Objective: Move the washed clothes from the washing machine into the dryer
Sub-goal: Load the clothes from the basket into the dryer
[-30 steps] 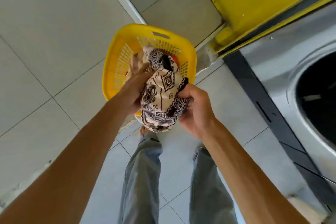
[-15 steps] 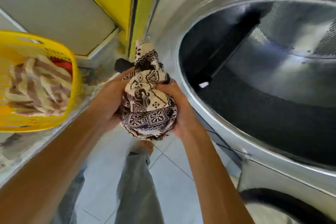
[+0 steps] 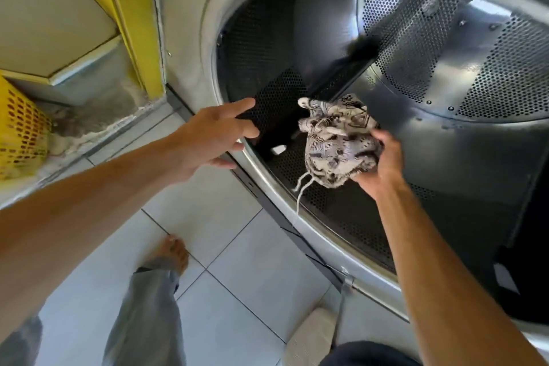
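A bunched cream cloth with a dark pattern (image 3: 335, 145) hangs just inside the round opening of the dryer (image 3: 276, 187), above the perforated steel drum (image 3: 445, 68). My right hand (image 3: 383, 166) grips it from the right side, and a loose thread dangles below it. At the left edge of the opening my left hand (image 3: 214, 140) is spread with straight fingers, holding nothing, apart from the cloth. The drum's floor shows no other clothes.
A yellow laundry basket (image 3: 20, 128) stands on the floor at the far left. A yellow panel (image 3: 130, 18) borders the machine's left side. My legs and a bare foot (image 3: 175, 252) stand on white tiles below. A second round door's top shows at the bottom right.
Both hands carried the cloth from the basket to the dryer. My left hand has let go of it, and my right hand has moved it alone into the drum opening.
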A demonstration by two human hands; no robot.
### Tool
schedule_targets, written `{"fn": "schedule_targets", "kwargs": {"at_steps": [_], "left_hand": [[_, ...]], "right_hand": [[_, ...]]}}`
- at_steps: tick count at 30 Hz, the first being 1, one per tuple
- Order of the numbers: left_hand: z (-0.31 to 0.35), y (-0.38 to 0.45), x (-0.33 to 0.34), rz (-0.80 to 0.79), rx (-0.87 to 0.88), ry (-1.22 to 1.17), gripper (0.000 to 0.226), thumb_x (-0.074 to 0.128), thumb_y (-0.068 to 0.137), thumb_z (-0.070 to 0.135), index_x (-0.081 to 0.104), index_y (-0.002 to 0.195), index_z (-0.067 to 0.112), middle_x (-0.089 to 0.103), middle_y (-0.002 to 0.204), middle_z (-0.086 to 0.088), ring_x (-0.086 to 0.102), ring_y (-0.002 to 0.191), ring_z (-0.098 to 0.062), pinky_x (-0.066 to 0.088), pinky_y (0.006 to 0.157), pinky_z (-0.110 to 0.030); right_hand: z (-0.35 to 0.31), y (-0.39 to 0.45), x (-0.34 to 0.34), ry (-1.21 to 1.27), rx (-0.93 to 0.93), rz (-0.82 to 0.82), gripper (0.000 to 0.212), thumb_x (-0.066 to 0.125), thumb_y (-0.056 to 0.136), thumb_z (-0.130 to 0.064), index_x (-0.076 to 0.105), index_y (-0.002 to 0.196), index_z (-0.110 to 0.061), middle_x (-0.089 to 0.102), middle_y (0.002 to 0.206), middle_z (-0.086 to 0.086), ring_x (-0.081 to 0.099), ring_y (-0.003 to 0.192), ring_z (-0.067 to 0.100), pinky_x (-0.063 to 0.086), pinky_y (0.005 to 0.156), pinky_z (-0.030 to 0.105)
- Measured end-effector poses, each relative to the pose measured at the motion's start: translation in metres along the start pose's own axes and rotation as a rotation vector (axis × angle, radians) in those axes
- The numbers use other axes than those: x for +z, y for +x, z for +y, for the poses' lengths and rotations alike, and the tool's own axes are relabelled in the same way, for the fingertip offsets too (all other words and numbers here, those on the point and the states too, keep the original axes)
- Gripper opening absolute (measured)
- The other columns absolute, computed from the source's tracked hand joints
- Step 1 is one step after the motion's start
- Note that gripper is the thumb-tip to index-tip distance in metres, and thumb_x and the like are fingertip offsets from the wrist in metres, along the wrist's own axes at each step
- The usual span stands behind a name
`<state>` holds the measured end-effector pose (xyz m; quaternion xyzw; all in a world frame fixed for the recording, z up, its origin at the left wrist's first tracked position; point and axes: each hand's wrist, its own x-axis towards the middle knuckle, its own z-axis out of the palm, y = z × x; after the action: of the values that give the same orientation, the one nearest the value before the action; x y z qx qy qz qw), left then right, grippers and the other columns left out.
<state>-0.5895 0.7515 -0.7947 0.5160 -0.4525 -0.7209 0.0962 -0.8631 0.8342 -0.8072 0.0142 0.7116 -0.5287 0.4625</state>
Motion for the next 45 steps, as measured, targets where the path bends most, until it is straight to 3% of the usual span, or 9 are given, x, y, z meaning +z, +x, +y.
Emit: {"fn": "schedule_targets", "kwargs": {"at_steps": [4,8,18,22,26,33,38,41,45], "left_hand": [[-0.013,0.003,-0.005,0.018,-0.018,-0.028,0.061,0.065,0.091,0.028,0.039,0.140,0.053,0.058,0.136,0.008,0.062,0.112,-0.014,0.057,0.086,-0.039],[-0.031,-0.005,-0.031,0.084,-0.057,-0.063,0.057,0.064,0.091,0.024,0.045,0.140,0.048,0.064,0.125,0.009,0.063,0.112,-0.015,0.055,0.090,-0.042],[-0.102,-0.065,-0.198,0.533,-0.214,-0.198,0.039,0.060,0.092,0.015,0.061,0.127,0.032,0.068,0.107,0.000,0.063,0.096,-0.017,0.056,0.089,-0.042],[-0.136,-0.093,-0.283,0.615,-0.231,-0.273,0.035,0.057,0.092,0.010,0.063,0.123,0.026,0.062,0.093,-0.004,0.058,0.082,-0.016,0.052,0.066,-0.028],[-0.174,-0.118,-0.356,0.675,-0.234,-0.336,0.035,0.052,0.093,0.004,0.062,0.121,0.022,0.065,0.080,-0.001,0.062,0.067,-0.010,0.051,0.057,-0.022],[-0.226,-0.115,-0.425,0.733,-0.301,-0.446,0.031,0.058,0.089,0.012,0.064,0.120,0.015,0.067,0.097,-0.010,0.065,0.085,-0.020,0.060,0.072,-0.037],[-0.228,-0.097,-0.439,0.672,-0.289,-0.414,0.027,0.054,0.090,0.010,0.064,0.114,0.019,0.065,0.100,-0.008,0.062,0.089,-0.020,0.049,0.079,-0.038],[-0.226,-0.094,-0.442,0.665,-0.314,-0.462,0.018,0.052,0.093,0.008,0.061,0.104,0.018,0.061,0.096,-0.008,0.060,0.086,-0.019,0.052,0.072,-0.034],[-0.211,-0.101,-0.440,0.663,-0.277,-0.482,0.031,0.062,0.084,0.026,0.060,0.115,0.021,0.066,0.103,-0.004,0.062,0.096,-0.023,0.054,0.076,-0.039]], "right_hand": [[-0.003,0.010,0.021,-0.264,-0.005,0.107,0.017,0.059,0.090,-0.039,0.064,0.086,-0.023,0.062,0.086,-0.005,0.054,0.077,0.011,0.040,0.090,0.038],[0.036,-0.014,0.075,-0.508,-0.030,-0.116,0.011,0.064,0.086,-0.040,0.065,0.097,-0.035,0.061,0.122,-0.006,0.058,0.106,0.013,0.050,0.084,0.038],[0.171,-0.129,0.280,-0.777,-0.123,-0.772,0.019,0.068,0.083,-0.031,0.075,0.100,-0.029,0.075,0.098,-0.013,0.069,0.095,0.004,0.055,0.085,0.028],[0.208,-0.166,0.370,-0.921,-0.211,-0.921,0.022,0.067,0.081,-0.035,0.073,0.101,-0.028,0.075,0.101,-0.010,0.069,0.098,0.005,0.055,0.093,0.034],[0.251,-0.184,0.451,-1.082,-0.415,-0.993,0.022,0.066,0.085,-0.030,0.070,0.105,-0.023,0.070,0.100,-0.009,0.066,0.092,0.005,0.051,0.075,0.021],[0.362,-0.141,0.541,-1.392,-0.864,-0.936,0.094,0.051,0.068,-0.057,0.017,0.153,-0.037,0.011,0.161,0.002,0.027,0.143,0.030,0.042,0.106,0.030],[0.380,-0.128,0.546,-1.676,-0.815,-0.797,0.057,0.059,0.089,-0.024,0.042,0.143,-0.030,0.041,0.140,0.009,0.046,0.126,0.032,0.047,0.097,0.045],[0.371,-0.139,0.536,-1.521,-0.695,-0.797,0.026,0.057,0.088,-0.022,0.064,0.112,-0.020,0.066,0.111,0.013,0.062,0.105,0.033,0.052,0.080,0.040],[0.331,-0.196,0.514,-1.248,-0.604,-0.844,0.007,0.060,0.080,-0.015,0.055,0.076,-0.011,0.063,0.071,0.005,0.058,0.069,0.027,0.044,0.057,0.037]]}}
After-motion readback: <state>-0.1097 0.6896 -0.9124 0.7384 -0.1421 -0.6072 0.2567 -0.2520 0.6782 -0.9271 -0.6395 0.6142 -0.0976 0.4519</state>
